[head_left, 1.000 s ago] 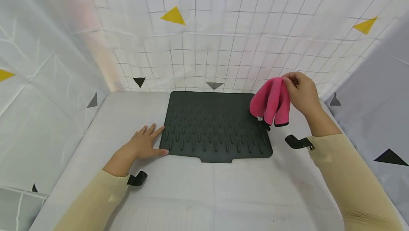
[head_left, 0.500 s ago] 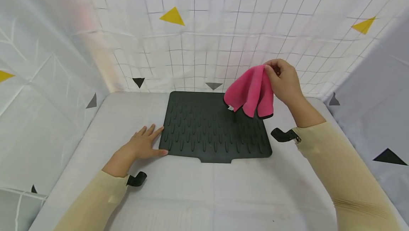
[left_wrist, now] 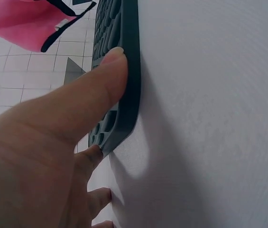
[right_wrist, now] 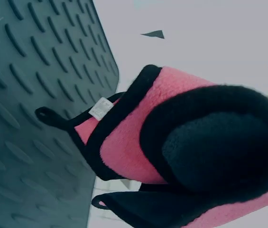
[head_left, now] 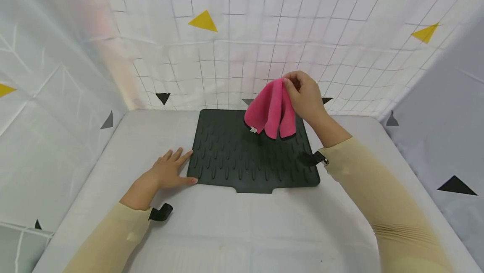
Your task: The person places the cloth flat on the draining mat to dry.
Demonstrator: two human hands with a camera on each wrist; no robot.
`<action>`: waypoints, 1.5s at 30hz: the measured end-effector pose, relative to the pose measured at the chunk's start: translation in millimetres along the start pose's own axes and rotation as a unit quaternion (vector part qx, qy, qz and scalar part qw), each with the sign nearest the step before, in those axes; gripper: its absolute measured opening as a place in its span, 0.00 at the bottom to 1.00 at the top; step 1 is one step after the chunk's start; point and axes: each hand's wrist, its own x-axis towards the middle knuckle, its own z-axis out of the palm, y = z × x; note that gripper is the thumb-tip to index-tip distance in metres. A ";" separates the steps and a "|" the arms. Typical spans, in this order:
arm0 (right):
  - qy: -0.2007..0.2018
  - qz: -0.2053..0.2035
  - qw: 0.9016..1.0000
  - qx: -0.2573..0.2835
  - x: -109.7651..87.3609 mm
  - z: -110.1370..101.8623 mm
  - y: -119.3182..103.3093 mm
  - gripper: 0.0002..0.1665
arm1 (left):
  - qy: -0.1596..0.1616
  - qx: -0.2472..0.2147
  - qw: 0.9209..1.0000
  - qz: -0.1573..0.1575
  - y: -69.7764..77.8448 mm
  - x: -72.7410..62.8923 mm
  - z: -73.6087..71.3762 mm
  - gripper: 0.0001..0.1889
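Note:
A pink cloth point(head_left: 269, 107) with black edging and a small white tag hangs from my right hand point(head_left: 305, 97), which pinches it at its top. It hangs in folds above the back of a dark ridged mat point(head_left: 227, 155). Close up in the right wrist view, the cloth point(right_wrist: 129, 147) shows dark undersides and small corner loops. My left hand point(head_left: 166, 172) lies with fingers spread at the mat's left edge. In the left wrist view, the thumb of the left hand point(left_wrist: 62, 114) rests on the mat's rim point(left_wrist: 132, 61).
The mat lies on a white-covered table point(head_left: 227, 227), its short tab toward the front. A white grid-patterned curtain point(head_left: 245, 25) with yellow and dark triangles stands behind. Plain pale curtains point(head_left: 427, 147) close in both sides. Black wrist mounts point(head_left: 161, 212) stick out from both sleeves.
My right hand has carried the pink cloth leftward, from the mat's right edge to above its back middle, rising at first. My left hand stays in place, and the mat has not shifted.

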 end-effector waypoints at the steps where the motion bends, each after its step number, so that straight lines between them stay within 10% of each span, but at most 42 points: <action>1: -0.002 0.002 1.000 0.004 -0.3 4.4 0.3 0.19 | -0.001 -0.001 1.000 0.000 0.1 -0.3 -0.2 0.54; 23: -0.091 0.046 0.995 -0.012 -26.9 78.0 41.4 0.15 | -0.006 -0.003 1.000 0.000 1.7 -0.9 -1.6 0.55; 45: -0.178 0.090 0.978 -0.061 -31.7 87.0 64.1 0.13 | -0.002 -0.008 1.000 0.003 3.1 -1.6 -2.9 0.54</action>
